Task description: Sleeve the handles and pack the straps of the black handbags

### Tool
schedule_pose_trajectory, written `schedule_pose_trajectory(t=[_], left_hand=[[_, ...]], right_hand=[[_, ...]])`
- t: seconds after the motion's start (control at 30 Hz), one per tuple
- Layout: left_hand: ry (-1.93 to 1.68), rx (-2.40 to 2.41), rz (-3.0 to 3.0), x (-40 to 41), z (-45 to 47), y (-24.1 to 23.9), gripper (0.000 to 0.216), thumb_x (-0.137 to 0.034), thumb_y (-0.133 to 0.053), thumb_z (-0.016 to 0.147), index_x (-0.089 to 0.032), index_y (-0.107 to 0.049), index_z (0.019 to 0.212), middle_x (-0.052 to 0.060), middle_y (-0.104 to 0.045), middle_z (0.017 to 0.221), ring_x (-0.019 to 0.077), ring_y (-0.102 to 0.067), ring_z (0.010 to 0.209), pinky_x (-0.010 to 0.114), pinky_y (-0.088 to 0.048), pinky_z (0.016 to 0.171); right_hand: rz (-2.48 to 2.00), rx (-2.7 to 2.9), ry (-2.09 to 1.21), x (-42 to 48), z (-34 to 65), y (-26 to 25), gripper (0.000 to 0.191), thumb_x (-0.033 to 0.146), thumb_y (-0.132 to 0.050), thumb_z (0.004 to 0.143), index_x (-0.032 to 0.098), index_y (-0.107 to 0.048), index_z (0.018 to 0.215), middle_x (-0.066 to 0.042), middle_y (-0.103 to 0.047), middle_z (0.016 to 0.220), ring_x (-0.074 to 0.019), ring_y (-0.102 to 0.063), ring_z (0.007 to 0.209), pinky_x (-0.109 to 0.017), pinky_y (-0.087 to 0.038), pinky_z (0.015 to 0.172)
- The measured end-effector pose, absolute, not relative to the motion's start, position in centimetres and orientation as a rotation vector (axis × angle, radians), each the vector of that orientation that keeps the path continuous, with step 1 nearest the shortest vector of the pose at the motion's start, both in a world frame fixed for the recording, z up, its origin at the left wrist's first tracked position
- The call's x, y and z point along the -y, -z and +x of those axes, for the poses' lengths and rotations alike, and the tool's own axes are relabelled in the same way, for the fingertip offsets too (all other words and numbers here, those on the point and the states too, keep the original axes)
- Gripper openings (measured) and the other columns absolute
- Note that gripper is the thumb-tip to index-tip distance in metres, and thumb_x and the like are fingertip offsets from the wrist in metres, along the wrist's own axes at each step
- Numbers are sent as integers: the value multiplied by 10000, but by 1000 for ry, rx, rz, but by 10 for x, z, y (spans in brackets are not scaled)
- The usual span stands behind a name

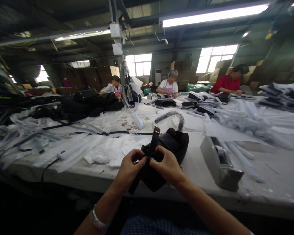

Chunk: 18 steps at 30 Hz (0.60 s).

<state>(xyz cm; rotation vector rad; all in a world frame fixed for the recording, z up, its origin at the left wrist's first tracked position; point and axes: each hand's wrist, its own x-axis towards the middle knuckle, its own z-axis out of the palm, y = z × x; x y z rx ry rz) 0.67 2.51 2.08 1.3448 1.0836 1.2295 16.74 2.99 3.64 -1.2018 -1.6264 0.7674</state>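
Note:
A black handbag (pixel 170 140) lies at the table's near edge, its opening turned to the right. From its left end rises a black strap (pixel 155 138) with a gold buckle at the top. My left hand (pixel 133 163) pinches the strap from the left, thumb and forefinger pressed together near its base. My right hand (pixel 165 163) pinches the same strap from the right, the fingertips of both hands almost meeting. The strap's loose end hangs down below my left hand. What lies exactly between the fingertips is partly hidden.
A grey tape dispenser (pixel 220 163) stands right of the bag. White wrapping sheets (pixel 83 147) and black straps cover the left side. Black bags (pixel 83 102) are heaped farther back. Plastic-wrapped rolls (pixel 250 117) lie at right. Several co-workers (pixel 168 85) sit across the table.

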Motion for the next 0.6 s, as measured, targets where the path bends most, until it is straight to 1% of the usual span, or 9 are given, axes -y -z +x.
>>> schedule_pose_trajectory(t=[0.17,0.2,0.27,0.33,0.43,0.5,0.53,0.6], left_hand=[[-1270,-1143,1414,-26,10,-20,154,-274,-705,784,-184,-597,846,-17,-628,814,139,-591,777,207,-457,655],[-1275,-1149,1445,-26,9,-19,143,-284,-693,796,-185,-608,857,-12,-639,824,144,-600,781,215,-468,666],[-1279,-1174,1527,-25,5,-19,147,-313,-681,814,-189,-637,879,2,-665,852,161,-624,812,236,-489,701],[-1303,-1204,1599,-25,1,-22,176,-339,-677,824,-197,-663,926,20,-692,911,187,-645,886,258,-505,752],[-1406,-1195,1655,-35,-1,-40,257,-384,-636,861,-215,-672,1051,49,-708,1061,217,-652,1005,291,-513,833],[-1448,-1153,1700,-48,2,-58,327,-437,-590,888,-212,-673,1110,69,-705,1130,234,-645,1056,313,-505,876],[-1432,-1132,1711,-56,5,-69,373,-476,-572,891,-201,-678,1120,80,-713,1125,244,-648,1057,322,-504,877],[-1317,-1096,1667,-72,13,-90,484,-567,-538,880,-163,-699,1092,106,-743,1040,262,-674,993,332,-517,824]], right_hand=[[-1173,1707,-666,-26,170,-37,109,219,-648,758,194,-655,865,-17,-706,824,-213,-657,786,-320,-480,721],[-1158,1747,-668,-26,174,-38,126,234,-649,776,198,-671,894,-25,-718,856,-223,-665,813,-333,-486,743],[-1116,1818,-717,-28,184,-42,211,275,-664,798,206,-702,994,-50,-737,971,-252,-670,924,-369,-488,839],[-1062,1791,-844,-34,194,-48,337,339,-683,808,203,-691,1117,-78,-724,1095,-273,-654,1028,-401,-470,931],[-981,1530,-1167,-45,201,-61,473,477,-629,853,186,-640,1225,-108,-697,1171,-272,-644,1073,-419,-471,957],[-899,1409,-1377,-48,197,-71,492,536,-573,880,185,-646,1217,-106,-702,1155,-265,-642,1080,-419,-468,958],[-844,1397,-1446,-48,193,-76,487,542,-576,878,188,-656,1203,-99,-710,1129,-260,-645,1070,-416,-464,960],[-733,1427,-1473,-45,183,-86,454,514,-638,849,196,-681,1170,-79,-724,1080,-251,-652,1039,-400,-455,960]])
